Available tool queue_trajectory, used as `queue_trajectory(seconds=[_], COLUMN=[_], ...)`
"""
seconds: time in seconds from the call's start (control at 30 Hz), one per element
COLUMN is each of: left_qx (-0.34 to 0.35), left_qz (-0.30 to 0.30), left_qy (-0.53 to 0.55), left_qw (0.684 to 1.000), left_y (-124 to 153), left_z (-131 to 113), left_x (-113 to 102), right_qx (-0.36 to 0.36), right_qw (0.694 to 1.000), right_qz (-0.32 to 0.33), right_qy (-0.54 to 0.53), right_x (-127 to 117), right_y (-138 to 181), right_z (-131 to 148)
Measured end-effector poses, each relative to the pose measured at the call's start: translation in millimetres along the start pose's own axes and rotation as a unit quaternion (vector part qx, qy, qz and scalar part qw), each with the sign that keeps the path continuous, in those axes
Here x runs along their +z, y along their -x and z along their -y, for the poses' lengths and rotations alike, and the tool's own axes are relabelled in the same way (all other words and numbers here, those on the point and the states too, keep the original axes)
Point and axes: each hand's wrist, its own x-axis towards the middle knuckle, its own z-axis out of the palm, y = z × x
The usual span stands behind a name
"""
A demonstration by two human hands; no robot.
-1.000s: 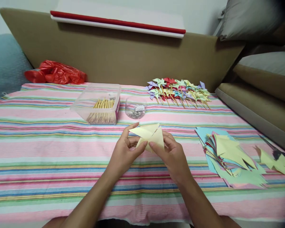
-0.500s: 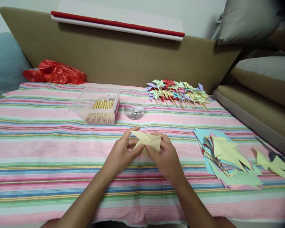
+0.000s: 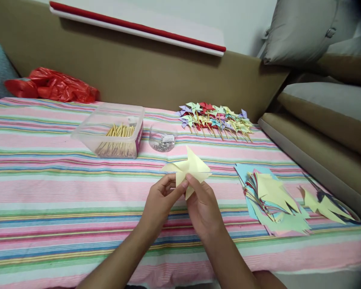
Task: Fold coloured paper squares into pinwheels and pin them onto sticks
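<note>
Between my hands is a pale yellow paper pinwheel [image 3: 195, 164], its blades folded in toward the middle and its points spread out. My left hand [image 3: 162, 198] pinches it from the lower left, thumb near the centre. From the lower right my right hand [image 3: 203, 206] grips it too, with the thumb pressed on the centre beside the left thumb. The fingers behind the paper are partly hidden. Just beyond the pinwheel stands a round clear container [image 3: 163, 140] holding small metallic pieces and a white label.
A clear plastic box [image 3: 108, 112] of wooden sticks stands at left. Finished pinwheels on sticks [image 3: 216, 120] lie at the back. Cut paper sheets [image 3: 273, 196] are stacked at right, beside scissors [image 3: 320, 194] under a yellow cut piece [image 3: 325, 208]. A red plastic bag [image 3: 54, 86] lies back left.
The yellow paper has gone from a partly folded shape to a pinwheel with spread blades. Both thumbs have come to its centre. The view has shifted slightly right and tilted.
</note>
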Motion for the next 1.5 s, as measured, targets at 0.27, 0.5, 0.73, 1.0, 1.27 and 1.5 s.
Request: queue_trajectory(seconds=[0.27,0.5,0.73,1.0,1.27,1.5], left_qx=[0.014,0.001,-0.018,-0.032,-0.003,0.018], left_qz=[-0.099,-0.117,-0.159,-0.167,-0.163,-0.131], left_qy=[0.054,0.026,0.096,0.114,0.016,-0.079], left_qw=[0.994,0.993,0.982,0.979,0.986,0.988], left_y=[-3,-3,-9,-10,-9,-4], left_z=[7,6,-3,-12,-13,-12], left_x=[1,-3,-13,-23,-21,-19], right_qx=[0.018,0.026,-0.121,-0.399,-0.335,-0.228], right_qw=[0.999,0.998,0.959,0.658,0.749,0.839], right_qz=[-0.033,-0.036,-0.070,0.106,0.047,-0.009], right_qy=[-0.001,0.046,0.246,0.630,0.569,0.494], right_x=[2,1,-13,-23,-17,-17], right_y=[2,2,1,2,4,2], right_z=[-16,-16,3,8,10,10])
